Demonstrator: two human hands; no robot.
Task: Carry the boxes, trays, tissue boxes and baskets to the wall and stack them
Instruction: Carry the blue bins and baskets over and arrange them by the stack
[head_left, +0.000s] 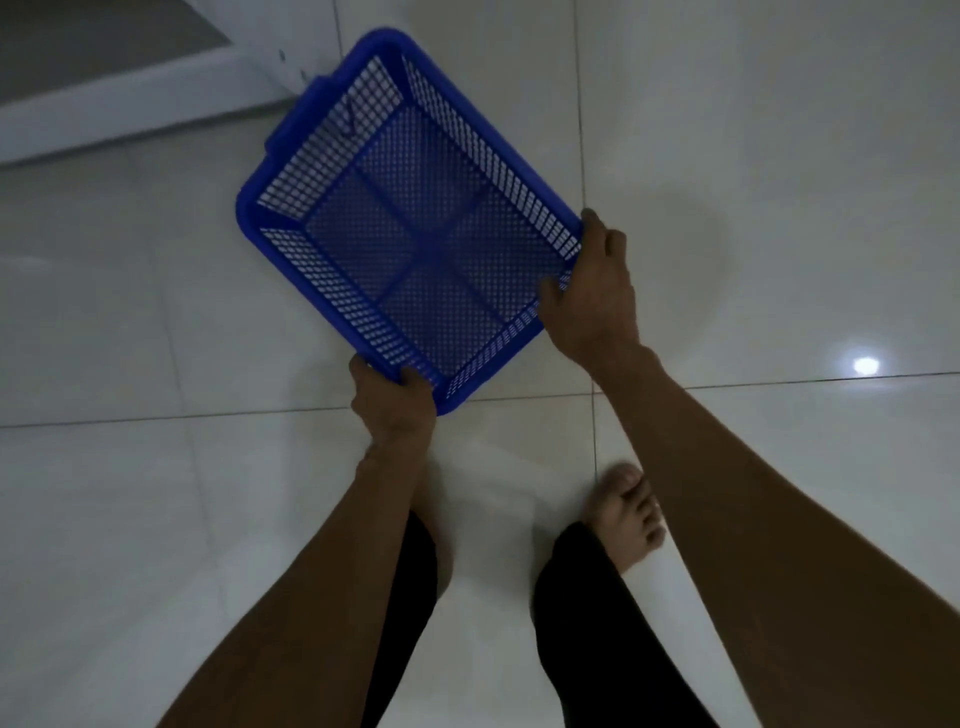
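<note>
Tiled floor (727, 130), basket (405, 228) between gripping hands

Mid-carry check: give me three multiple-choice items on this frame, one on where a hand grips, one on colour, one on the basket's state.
1. Where does the right hand grip the basket?
A) the rim by its right corner
B) the far handle
C) under its middle

2. What colour is the basket?
A) red
B) blue
C) white

3. What is in the basket?
A) tissue boxes
B) a tray
C) nothing

Answers:
1 A, the thumb lies over the rim at that corner.
2 B, rim and mesh are blue.
3 C, the floor shows through the bare mesh.
</note>
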